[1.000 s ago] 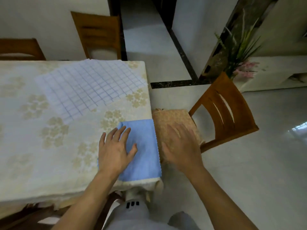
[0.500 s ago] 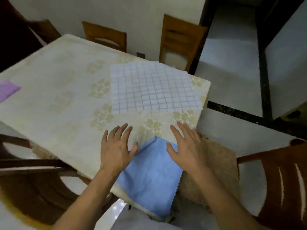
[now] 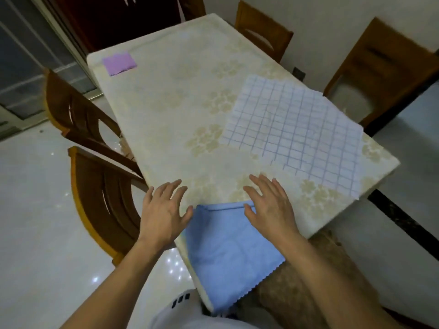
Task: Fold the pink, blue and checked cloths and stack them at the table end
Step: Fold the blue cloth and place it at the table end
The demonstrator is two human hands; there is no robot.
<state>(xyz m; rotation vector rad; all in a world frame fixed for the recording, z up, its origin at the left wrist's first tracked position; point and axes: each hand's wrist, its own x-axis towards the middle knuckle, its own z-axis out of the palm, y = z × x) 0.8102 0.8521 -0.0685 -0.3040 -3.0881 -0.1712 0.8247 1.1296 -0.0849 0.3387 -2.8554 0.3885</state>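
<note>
Left hand (image 3: 164,214) slid off blue cloth (image 3: 228,252); right hand (image 3: 270,207) at its top edge; both hands open.

Blue cloth (image 3: 228,255) folded at lower centre on the near corner of the table (image 3: 180,110), its edge overhanging; left hand (image 3: 164,214) flat with fingers spread at its left corner, right hand (image 3: 270,205) flat on its top edge. Checked cloth (image 3: 294,136) spread open at right. Pink cloth (image 3: 118,62) folded small at upper left, on the far table end; wooden chairs (image 3: 104,198) around.
</note>
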